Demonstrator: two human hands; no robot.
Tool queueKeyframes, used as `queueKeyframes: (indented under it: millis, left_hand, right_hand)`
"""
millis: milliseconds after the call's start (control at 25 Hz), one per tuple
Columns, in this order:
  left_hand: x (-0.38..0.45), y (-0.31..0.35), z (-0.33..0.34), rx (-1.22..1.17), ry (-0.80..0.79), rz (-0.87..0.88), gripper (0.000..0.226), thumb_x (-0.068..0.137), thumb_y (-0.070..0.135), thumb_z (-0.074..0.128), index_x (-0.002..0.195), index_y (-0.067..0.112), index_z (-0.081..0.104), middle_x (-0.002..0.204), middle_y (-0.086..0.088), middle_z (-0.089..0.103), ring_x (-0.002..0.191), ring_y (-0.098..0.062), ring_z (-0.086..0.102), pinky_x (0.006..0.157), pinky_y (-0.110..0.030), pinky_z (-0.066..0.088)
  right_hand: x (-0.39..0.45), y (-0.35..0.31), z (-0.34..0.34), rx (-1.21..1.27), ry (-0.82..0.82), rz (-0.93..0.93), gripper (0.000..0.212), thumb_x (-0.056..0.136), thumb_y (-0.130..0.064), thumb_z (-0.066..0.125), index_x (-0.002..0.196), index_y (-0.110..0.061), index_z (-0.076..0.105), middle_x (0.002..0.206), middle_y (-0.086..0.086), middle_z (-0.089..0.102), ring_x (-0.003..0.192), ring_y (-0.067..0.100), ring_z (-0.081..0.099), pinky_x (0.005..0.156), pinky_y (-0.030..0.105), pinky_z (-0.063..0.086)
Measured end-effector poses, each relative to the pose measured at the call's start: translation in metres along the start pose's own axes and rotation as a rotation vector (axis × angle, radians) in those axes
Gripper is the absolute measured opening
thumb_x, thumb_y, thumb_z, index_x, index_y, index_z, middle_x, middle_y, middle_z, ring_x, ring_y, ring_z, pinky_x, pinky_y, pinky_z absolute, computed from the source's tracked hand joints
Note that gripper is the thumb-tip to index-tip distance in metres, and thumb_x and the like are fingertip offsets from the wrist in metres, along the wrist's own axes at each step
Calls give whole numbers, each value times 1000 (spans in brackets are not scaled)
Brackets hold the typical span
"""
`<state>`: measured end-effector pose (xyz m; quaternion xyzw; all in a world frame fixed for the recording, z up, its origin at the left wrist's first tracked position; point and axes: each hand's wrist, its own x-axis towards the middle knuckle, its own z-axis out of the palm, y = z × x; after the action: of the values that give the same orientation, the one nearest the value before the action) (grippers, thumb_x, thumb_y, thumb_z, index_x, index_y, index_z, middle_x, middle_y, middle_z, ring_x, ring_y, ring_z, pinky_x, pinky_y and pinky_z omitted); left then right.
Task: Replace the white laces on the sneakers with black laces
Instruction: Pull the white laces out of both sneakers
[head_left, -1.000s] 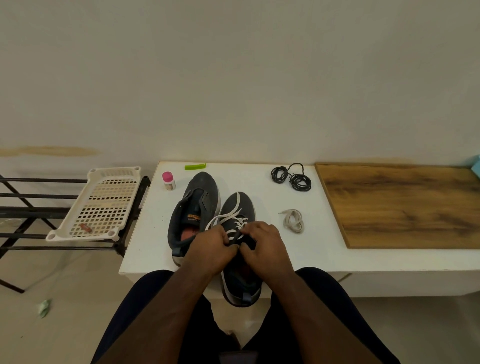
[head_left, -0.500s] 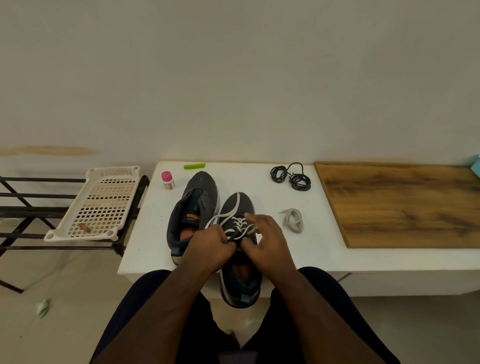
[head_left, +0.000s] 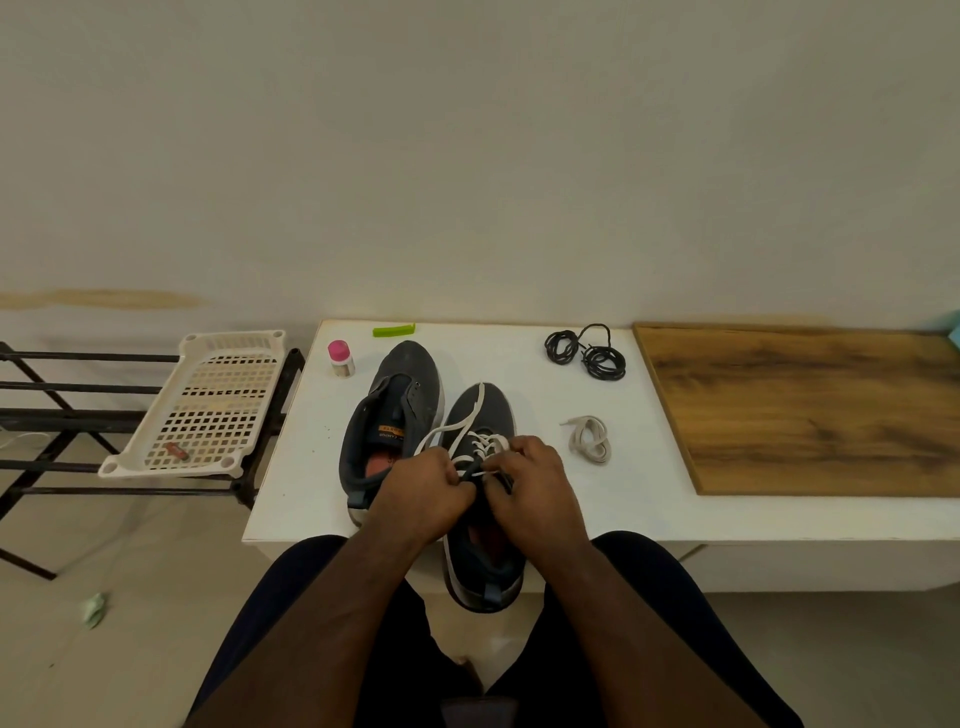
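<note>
Both hands, the left hand (head_left: 423, 488) and right hand (head_left: 535, 480), pinch the white lace (head_left: 470, 434) on the right sneaker (head_left: 483, 410), mid-frame. Best pull slowly, one hole each time.

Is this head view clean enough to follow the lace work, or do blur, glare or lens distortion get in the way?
Head view: light is dim and even, no glare, shadows soft. Wide-angle bending shows at the table edges. The white lace on the right sneaker reads clearly, but where the left hand and right hand meet, fingers hide the eyelets. The black laces are sharp.
</note>
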<state>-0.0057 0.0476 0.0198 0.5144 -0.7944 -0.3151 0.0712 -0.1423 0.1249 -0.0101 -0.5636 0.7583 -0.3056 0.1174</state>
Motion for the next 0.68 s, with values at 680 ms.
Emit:
queueKeyframes:
  millis: [680]
  left_hand:
    - [-2, 2, -2, -24, 20, 16, 14, 83, 29, 64, 78, 17, 59, 75, 0, 66, 77, -15, 61, 62, -25, 43]
  right_hand:
    - [3, 7, -8, 275, 275, 103, 21, 84, -17, 62, 103, -23, 69, 108, -12, 64, 107, 6, 53, 91, 30, 47]
